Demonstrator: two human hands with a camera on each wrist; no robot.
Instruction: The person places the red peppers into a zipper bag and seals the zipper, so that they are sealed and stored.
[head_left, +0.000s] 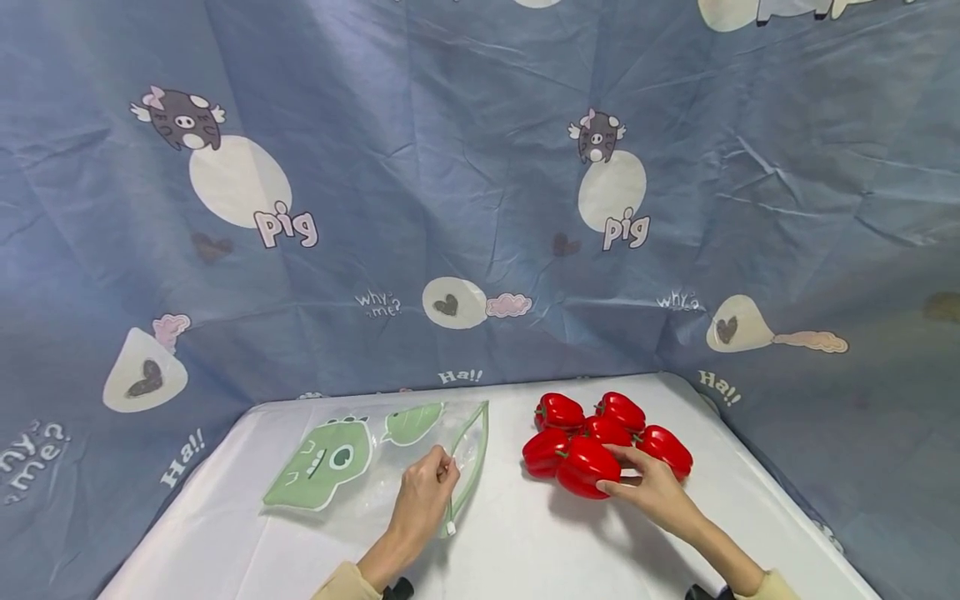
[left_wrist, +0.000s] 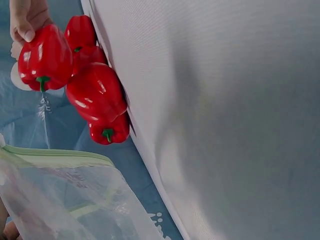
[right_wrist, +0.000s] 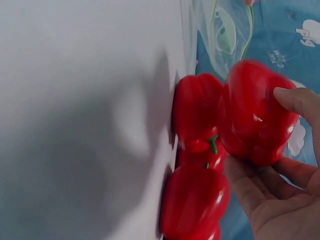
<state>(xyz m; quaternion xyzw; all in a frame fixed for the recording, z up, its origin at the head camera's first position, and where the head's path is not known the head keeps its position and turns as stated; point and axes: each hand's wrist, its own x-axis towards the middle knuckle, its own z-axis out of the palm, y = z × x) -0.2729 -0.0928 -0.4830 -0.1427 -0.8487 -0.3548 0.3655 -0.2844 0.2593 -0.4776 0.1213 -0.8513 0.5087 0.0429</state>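
My right hand (head_left: 651, 487) grips a red bell pepper (head_left: 588, 467) between thumb and fingers. In the right wrist view this held pepper (right_wrist: 257, 112) is raised off the table, and in the left wrist view its green stem points down. Several more red bell peppers (head_left: 606, 431) lie grouped just behind and beside it. To the left, my left hand (head_left: 427, 492) pinches the upper edge of a clear zip bag (head_left: 390, 492) printed with a green dinosaur. The bag's green-rimmed mouth (head_left: 480, 450) gapes toward the peppers. In the left wrist view only a bit of that hand shows.
Everything lies on a white-covered table (head_left: 510, 550). A blue cloth (head_left: 480, 208) with pig prints hangs behind it and at both sides. The bag's white slider (head_left: 451, 528) sits at the near end of its mouth.
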